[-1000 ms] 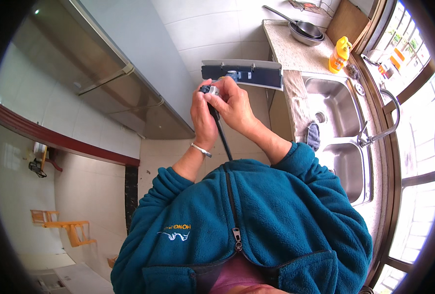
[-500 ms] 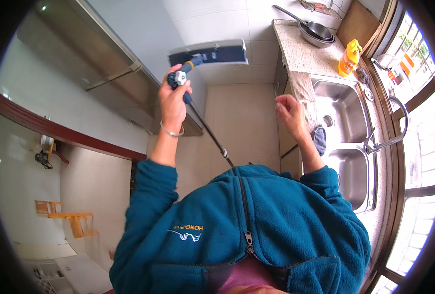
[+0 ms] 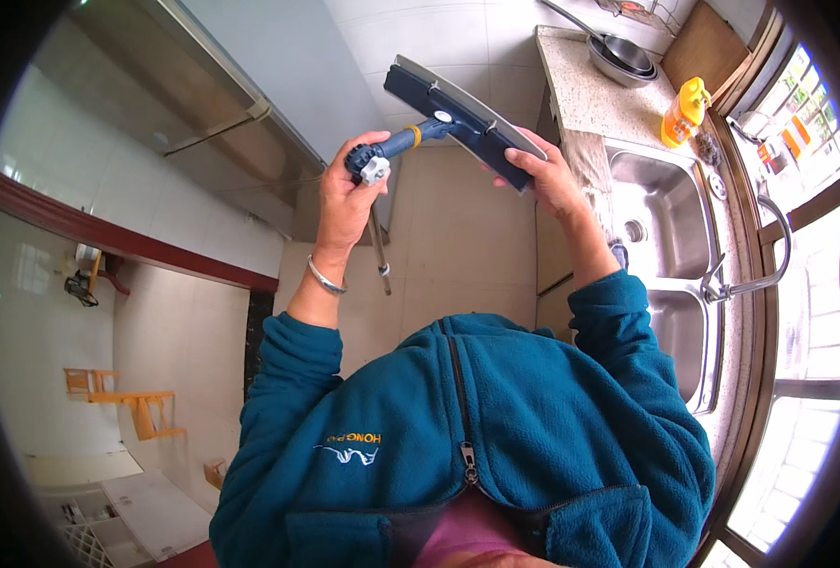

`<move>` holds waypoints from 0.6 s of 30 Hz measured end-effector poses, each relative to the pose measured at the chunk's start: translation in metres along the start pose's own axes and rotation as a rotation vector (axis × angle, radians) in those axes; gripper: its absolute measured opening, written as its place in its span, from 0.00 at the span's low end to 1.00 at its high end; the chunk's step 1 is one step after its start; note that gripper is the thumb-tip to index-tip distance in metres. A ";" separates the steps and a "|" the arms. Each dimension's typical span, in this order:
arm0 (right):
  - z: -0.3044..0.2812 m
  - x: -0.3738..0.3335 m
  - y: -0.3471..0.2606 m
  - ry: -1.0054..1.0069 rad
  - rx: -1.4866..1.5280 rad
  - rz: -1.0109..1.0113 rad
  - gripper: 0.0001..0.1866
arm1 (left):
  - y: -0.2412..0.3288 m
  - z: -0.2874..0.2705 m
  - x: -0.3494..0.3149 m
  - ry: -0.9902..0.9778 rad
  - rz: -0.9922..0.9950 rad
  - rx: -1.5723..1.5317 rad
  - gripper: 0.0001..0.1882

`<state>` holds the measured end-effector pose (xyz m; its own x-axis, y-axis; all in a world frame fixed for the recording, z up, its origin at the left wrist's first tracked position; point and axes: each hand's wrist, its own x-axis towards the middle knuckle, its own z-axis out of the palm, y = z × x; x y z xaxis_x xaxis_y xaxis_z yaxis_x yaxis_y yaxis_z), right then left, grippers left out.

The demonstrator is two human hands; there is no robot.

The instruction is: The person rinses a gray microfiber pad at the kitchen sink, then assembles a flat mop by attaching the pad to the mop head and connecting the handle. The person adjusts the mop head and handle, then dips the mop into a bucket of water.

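Held up in front of me is a flat mop with a long dark blue head (image 3: 464, 118) edged in pale grey. My left hand (image 3: 350, 194) is closed around its blue handle joint, beside a ridged dark knob and a white star-shaped knob (image 3: 374, 170). Below that hand a thin metal pole (image 3: 380, 251) hangs down toward the floor. My right hand (image 3: 554, 178) pinches the right end of the mop head, thumb on the dark face and fingers behind. The head tilts, its right end lower and nearer to me.
To the right, a speckled counter (image 3: 566, 80) holds a double steel sink (image 3: 661, 199) with a curved faucet (image 3: 779, 246). A yellow bottle (image 3: 685, 112) and stacked pans (image 3: 623, 62) stand farther back. A tall grey cabinet (image 3: 259, 66) rises at left; a wooden chair (image 3: 141, 402) stands beyond the doorway.
My right hand has moved from beside the counter onto the mop head's right end. The head has turned from level to slanting, and the pole now hangs away from my body.
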<state>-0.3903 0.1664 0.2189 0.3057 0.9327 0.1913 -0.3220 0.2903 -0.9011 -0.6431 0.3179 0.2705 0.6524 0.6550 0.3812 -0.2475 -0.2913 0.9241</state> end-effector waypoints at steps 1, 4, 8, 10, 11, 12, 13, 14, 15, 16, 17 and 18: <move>0.004 0.002 -0.003 0.042 -0.095 0.051 0.28 | -0.001 0.001 -0.003 -0.013 0.019 -0.008 0.21; 0.014 0.003 -0.007 0.060 -0.321 0.050 0.23 | -0.002 -0.006 -0.011 -0.041 -0.012 0.126 0.21; 0.025 0.003 -0.010 0.084 -0.448 0.060 0.22 | -0.006 -0.014 -0.019 -0.012 -0.024 0.064 0.21; 0.031 0.003 -0.013 0.101 -0.529 0.024 0.21 | -0.007 -0.017 -0.022 0.005 -0.017 0.010 0.21; 0.035 0.003 -0.015 0.103 -0.508 -0.015 0.21 | -0.007 -0.018 -0.024 0.006 -0.022 -0.019 0.21; 0.039 0.003 -0.017 0.108 -0.485 -0.052 0.20 | -0.006 -0.019 -0.024 0.007 -0.024 -0.051 0.21; 0.043 0.002 -0.018 0.113 -0.463 -0.092 0.20 | -0.005 -0.020 -0.024 0.024 -0.030 -0.073 0.21; 0.045 0.001 -0.018 0.083 -0.395 -0.086 0.23 | -0.004 -0.022 -0.023 0.042 -0.027 -0.100 0.21; 0.046 -0.001 -0.018 0.052 -0.330 -0.080 0.26 | -0.003 -0.023 -0.021 0.060 -0.022 -0.129 0.21; 0.046 -0.003 -0.017 0.024 -0.266 -0.071 0.29 | -0.002 -0.027 -0.019 0.112 0.011 -0.153 0.21; 0.045 -0.006 -0.015 -0.026 -0.189 -0.066 0.32 | 0.000 -0.031 -0.015 0.156 0.045 -0.184 0.21; 0.041 -0.009 -0.013 -0.056 -0.218 -0.035 0.36 | 0.002 -0.038 -0.011 0.195 0.075 -0.236 0.21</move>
<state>-0.4255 0.1633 0.2449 0.2614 0.9350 0.2395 -0.1089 0.2751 -0.9552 -0.6780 0.3363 0.2693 0.4819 0.7657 0.4260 -0.4644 -0.1891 0.8652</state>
